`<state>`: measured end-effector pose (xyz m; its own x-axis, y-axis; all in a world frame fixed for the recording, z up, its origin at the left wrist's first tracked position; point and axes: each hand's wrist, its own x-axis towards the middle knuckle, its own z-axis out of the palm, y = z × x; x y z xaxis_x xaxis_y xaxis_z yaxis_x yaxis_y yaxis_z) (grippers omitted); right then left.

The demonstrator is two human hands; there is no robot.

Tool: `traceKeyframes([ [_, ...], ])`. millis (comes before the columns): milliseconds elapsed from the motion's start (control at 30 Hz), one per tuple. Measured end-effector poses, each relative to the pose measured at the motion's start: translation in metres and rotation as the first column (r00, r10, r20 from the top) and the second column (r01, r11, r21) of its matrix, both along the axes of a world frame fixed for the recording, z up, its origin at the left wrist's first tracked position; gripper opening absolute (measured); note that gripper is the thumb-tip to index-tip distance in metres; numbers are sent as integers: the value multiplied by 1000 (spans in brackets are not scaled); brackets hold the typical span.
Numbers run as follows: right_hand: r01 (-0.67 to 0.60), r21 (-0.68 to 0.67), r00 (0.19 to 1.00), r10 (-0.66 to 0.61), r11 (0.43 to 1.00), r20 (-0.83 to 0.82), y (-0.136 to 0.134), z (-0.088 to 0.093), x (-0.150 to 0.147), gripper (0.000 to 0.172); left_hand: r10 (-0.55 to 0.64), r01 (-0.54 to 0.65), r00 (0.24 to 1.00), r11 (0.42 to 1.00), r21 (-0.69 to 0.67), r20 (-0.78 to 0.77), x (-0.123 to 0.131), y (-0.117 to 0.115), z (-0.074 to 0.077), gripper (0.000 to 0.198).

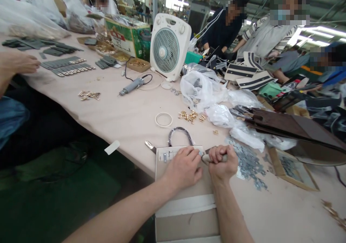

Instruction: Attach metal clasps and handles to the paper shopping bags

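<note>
A beige bag panel (pixel 186 189) lies before me at the table's front edge, with a dark curved handle (pixel 180 130) beyond it and a dark strap end with a metal fitting (pixel 149 145) at its left. My left hand (pixel 185 167) lies palm down on the panel's top part, fingers slightly bent and resting on it. Beside it, my right hand (pixel 223 160) is wrapped round a light grey tool (pixel 205 158), whose dark tip points left toward the panel's top edge near my left fingers. Left of my left hand, a small metal plate (pixel 165 157) sits on the panel.
Loose metal plates (pixel 247 163) lie right of my right hand, near a shallow box (pixel 294 171). Gold fittings (pixel 187 116), a white ring (pixel 163 119), a corded grey tool (pixel 132 87) and a fan (pixel 170 46) stand farther back. Another person's hand (pixel 20 62) is at left.
</note>
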<state>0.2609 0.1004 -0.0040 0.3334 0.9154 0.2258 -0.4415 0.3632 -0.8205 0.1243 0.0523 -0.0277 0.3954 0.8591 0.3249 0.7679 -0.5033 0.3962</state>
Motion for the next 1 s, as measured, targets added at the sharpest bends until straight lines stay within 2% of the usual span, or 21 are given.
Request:
traceKeyframes([
  [200,89,74,987,-98,993,129,0,-13,-7,37,0,0,1000,1000,-11,7,0,0,1,30],
  [433,52,-52,949,-33,997,313,21,-15,-9,41,-14,14,1000,1000,-22,2,0,2,-1,32],
  [533,13,-99,927,25,995,375,28,-14,-10,43,36,-36,999,999,2,-6,0,2,-2,47],
  [633,-11,-104,929,48,995,366,29,-14,-9,43,105,-105,994,994,22,-28,-1,1,-3,64],
  [867,-55,-63,987,63,996,144,40,0,3,38,119,-118,991,993,15,-62,-3,0,-4,68],
  [1000,-140,-158,979,160,978,126,57,3,-3,40,122,-121,989,993,12,-83,-3,0,-3,68],
])
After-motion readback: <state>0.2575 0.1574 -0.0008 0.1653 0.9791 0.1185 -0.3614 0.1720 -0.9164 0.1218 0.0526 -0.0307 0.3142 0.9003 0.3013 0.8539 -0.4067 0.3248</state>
